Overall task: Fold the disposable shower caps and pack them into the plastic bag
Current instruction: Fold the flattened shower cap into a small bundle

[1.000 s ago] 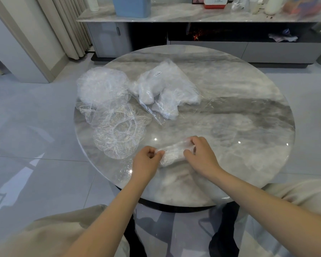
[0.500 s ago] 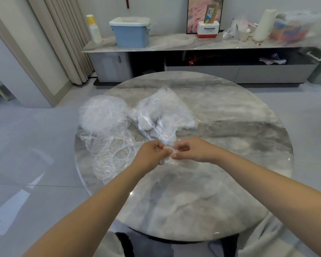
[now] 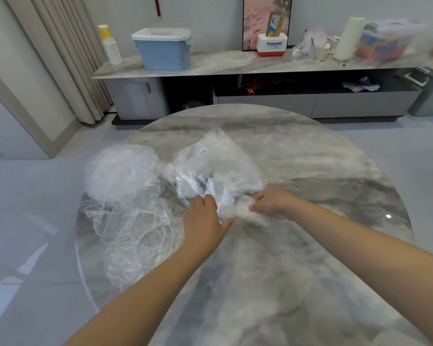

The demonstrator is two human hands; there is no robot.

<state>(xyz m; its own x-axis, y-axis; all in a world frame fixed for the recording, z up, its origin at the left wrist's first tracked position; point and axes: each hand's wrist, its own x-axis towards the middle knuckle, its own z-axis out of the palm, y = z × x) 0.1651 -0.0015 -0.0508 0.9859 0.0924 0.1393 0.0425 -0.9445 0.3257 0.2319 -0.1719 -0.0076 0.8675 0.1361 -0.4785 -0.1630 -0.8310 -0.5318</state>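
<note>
At the near mouth of the clear plastic bag [image 3: 218, 168], a folded white translucent shower cap [image 3: 243, 213] is pinched in the curled fingers of the right hand [image 3: 273, 202]. Beside it the left hand [image 3: 203, 221] grips the bag's edge, thumb out. Loose crinkled clear shower caps [image 3: 125, 196] lie left on the round grey marble table [image 3: 323, 183].

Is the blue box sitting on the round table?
No, the blue box stands on the long sideboard against the wall, beyond the round table.
</note>
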